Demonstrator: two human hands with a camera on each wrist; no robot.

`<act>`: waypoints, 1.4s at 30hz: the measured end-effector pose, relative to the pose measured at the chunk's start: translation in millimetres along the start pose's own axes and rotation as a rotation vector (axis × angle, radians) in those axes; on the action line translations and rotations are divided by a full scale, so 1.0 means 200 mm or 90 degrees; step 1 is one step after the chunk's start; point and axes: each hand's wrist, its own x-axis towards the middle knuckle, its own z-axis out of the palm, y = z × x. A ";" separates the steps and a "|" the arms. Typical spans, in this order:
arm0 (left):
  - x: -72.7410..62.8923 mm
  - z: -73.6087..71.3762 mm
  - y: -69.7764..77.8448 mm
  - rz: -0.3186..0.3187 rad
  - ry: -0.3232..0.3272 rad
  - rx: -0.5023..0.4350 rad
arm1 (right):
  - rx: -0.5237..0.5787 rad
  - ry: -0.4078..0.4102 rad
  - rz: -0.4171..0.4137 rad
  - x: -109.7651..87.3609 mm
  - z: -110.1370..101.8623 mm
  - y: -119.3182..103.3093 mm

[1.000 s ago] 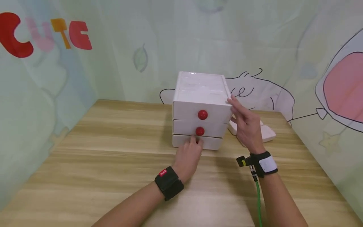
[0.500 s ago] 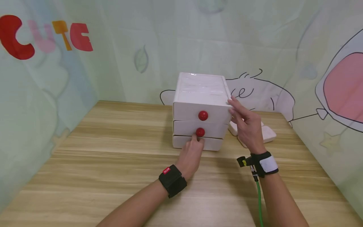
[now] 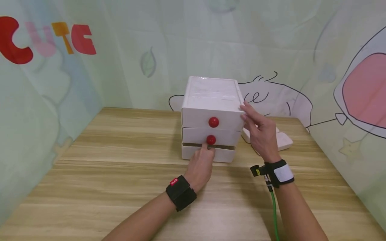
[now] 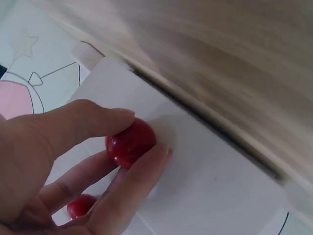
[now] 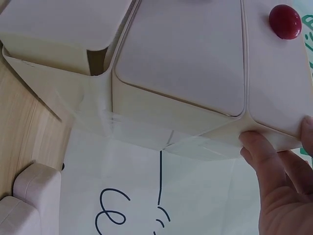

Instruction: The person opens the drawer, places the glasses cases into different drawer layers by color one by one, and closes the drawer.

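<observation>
At frame centre, the white drawer unit [image 3: 214, 94] stands with its bottom drawer [image 3: 223, 156] slightly out. My left hand [image 3: 199, 168] clamps thumb and fingers on that drawer's red knob [image 4: 131, 143]. At centre right, my right hand [image 3: 264, 138] rests against the unit's edge, fingers seemingly apart, though partly cropped.

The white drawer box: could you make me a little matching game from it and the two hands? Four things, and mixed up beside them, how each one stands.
Things:
1. Left hand
2. Top drawer
3. Right hand
4. Bottom drawer

States:
A. Touching the box near its upper right front corner
B. Partly open, a dark gap showing above its front
C. Closed
D. Pinching a red knob

Right pairs: 1-D, 2-C, 3-A, 4-B
</observation>
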 end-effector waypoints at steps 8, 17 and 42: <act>-0.02 -0.02 0.00 0.001 -0.003 0.012 | 0.000 -0.004 0.016 -0.01 0.00 0.00; -0.06 -0.02 -0.01 0.061 -0.009 0.090 | -0.034 0.000 0.011 -0.01 0.00 0.01; -0.14 -0.05 0.05 0.070 -0.023 0.062 | -0.031 -0.029 -0.011 -0.01 -0.02 0.01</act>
